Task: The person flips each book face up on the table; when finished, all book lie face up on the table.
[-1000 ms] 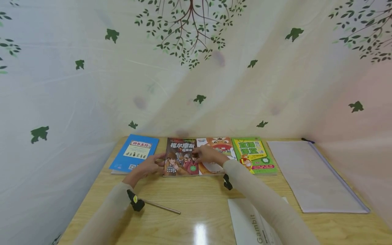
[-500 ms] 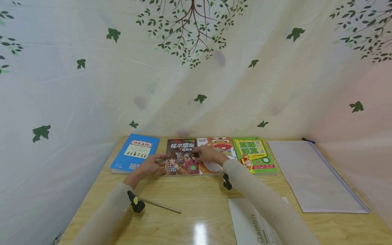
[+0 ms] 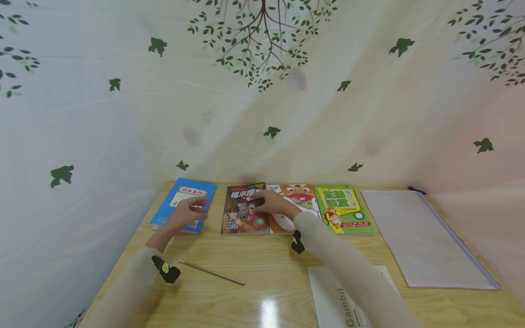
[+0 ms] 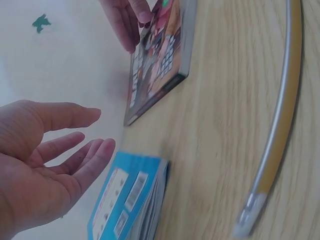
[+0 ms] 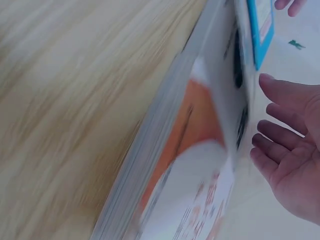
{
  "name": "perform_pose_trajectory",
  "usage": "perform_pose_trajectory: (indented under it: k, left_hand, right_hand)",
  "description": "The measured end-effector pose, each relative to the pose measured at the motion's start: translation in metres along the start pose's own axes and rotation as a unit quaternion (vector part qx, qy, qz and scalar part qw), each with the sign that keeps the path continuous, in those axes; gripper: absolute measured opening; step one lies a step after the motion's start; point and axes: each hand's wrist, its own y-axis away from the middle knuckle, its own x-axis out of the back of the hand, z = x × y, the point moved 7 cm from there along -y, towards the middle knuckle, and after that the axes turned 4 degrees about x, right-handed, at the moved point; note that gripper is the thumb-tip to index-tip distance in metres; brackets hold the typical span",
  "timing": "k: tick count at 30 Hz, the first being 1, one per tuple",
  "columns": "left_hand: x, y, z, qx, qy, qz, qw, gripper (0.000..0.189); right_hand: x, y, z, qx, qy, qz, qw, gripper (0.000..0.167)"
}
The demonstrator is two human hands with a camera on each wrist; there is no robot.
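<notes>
My left hand (image 3: 186, 216) hovers over the blue book (image 3: 166, 214), fingers spread and holding nothing; in the left wrist view its palm and fingers (image 4: 55, 155) stand apart from that book (image 4: 127, 195). Above the right part of a dark comic-style book (image 3: 242, 218) is my right hand (image 3: 272, 202), its fingers loosely bent. In the right wrist view the right hand (image 5: 295, 145) has thumb and fingers apart, with nothing seen between them. Whether its fingertips touch the dark cover, I cannot tell. Under the right wrist lies a white and orange book (image 3: 301, 198).
A green book (image 3: 344, 209) ends the row on the right, beside a clear zip folder (image 3: 426, 237). A thin pencil-like stick (image 3: 213, 272) lies on the wooden table (image 3: 262, 255). The right forearm crosses a white "Gambit" booklet (image 3: 328, 291). A leaf-patterned curtain hangs behind.
My left hand has left the dark book's left edge and moved left over the blue book. The right hand has shifted slightly left over the dark book. The view has turned slightly left.
</notes>
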Motion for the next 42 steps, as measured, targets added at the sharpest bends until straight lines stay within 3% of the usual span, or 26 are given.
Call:
perform_pose_trajectory:
  k: [6, 13, 19, 26, 30, 42]
  left_hand:
    - [0.026, 0.005, -0.008, 0.012, -0.020, 0.031, 0.9992, 0.061]
    - [0.056, 0.012, -0.026, 0.046, -0.051, 0.053, 0.9962, 0.067]
    - [0.075, 0.018, -0.041, 0.067, -0.045, 0.078, 0.9937, 0.074]
    - [0.082, 0.016, -0.060, 0.104, -0.061, 0.083, 0.9892, 0.077]
    - [0.084, 0.016, -0.067, 0.120, -0.068, 0.084, 0.9869, 0.078]
    - [0.090, 0.016, -0.082, 0.143, -0.056, 0.062, 0.9863, 0.083]
  right_hand:
    - [-0.005, -0.013, -0.013, 0.017, -0.040, 0.031, 0.9986, 0.054]
    - [-0.020, -0.023, -0.032, 0.029, -0.128, 0.022, 0.9911, 0.055]
    - [-0.036, -0.029, -0.045, 0.030, -0.194, 0.014, 0.9803, 0.055]
    - [-0.052, -0.032, -0.048, 0.013, -0.253, 0.005, 0.9675, 0.054]
    - [-0.061, -0.035, -0.049, -0.002, -0.296, 0.003, 0.9552, 0.055]
    - [-0.082, -0.048, -0.071, 0.008, -0.320, 0.006, 0.9475, 0.064]
